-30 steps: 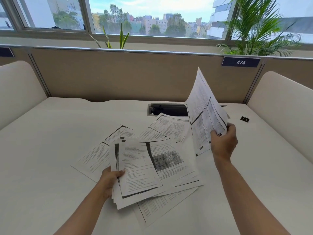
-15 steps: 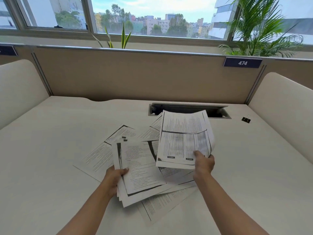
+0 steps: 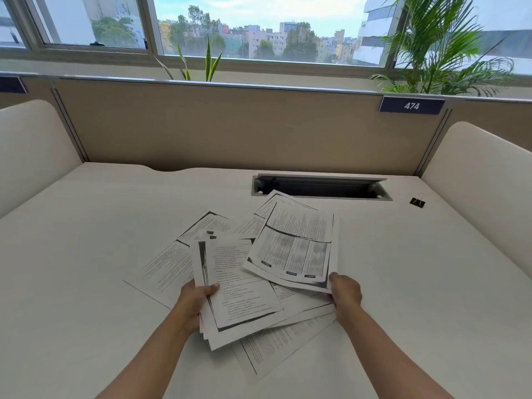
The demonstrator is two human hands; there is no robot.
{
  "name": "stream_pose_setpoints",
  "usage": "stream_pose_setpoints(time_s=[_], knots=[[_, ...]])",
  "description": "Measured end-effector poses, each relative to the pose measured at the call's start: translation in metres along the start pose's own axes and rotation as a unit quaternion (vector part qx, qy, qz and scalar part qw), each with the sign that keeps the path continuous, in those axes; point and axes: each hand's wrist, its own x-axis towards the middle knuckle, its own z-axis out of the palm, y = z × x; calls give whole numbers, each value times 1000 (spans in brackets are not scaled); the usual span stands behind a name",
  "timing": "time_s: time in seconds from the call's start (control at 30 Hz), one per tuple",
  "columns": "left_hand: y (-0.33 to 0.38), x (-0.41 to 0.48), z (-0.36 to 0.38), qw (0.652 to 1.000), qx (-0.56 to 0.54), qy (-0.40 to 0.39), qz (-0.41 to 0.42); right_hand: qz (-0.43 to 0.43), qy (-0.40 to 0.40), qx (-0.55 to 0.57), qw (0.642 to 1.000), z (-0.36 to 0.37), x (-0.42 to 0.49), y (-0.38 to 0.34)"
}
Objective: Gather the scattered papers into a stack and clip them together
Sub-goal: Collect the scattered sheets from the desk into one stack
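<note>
Grips with the left hand (image 3: 195, 300) the left edge of a fanned bundle (image 3: 241, 289), thumb pressed on the top page, remaining fingers curled underneath and mostly hidden. Probably holds there to keep the gathered pages from sliding apart. Pinches with the right hand (image 3: 345, 293) the near right corner of a single sheet (image 3: 296, 249), fingers clamped on the paper. Holds it low and almost flat, overlapping the bundle's far right part, seemingly to lay it on top. Cannot tell whether touching the bundle or just above it.

Leaves several loose pages (image 3: 169, 260) on the desk (image 3: 86, 283): one to the left, partly under the bundle; one poking out beneath toward the near edge; another showing behind the sheet, just short of the cable slot (image 3: 319, 190). Leaves the binder clip (image 3: 417, 201) near the slot's right end, well apart from papers and hands. A sensible wait, judging by the pile, with nothing squared up for clipping yet.

Thin white printer paper, limp and slippery, covered in dense black text with dark photocopy bands along some edges. Small black clip of folded metal with thin wire handles. Smooth, matte, off-white desk top.
</note>
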Motion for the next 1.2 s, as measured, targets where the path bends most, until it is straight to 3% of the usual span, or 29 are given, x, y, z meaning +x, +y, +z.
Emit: stream_pose_setpoints(time_s=[0.2, 0.4, 1.0, 1.2], knots=[[0, 2, 2, 1000, -3, 0, -3, 27, -140, -88, 986, 2, -15, -4], [-1, 1, 7, 1000, -7, -10, 11, 89, -267, -59, 958, 20, -40, -7], [-12, 2, 21, 999, -18, -5, 50, 115, -411, -87, 900, 58, -96, -7], [-13, 3, 20, 998, -1, -8, 55, 58, -452, -173, 873, 53, -102, -9]])
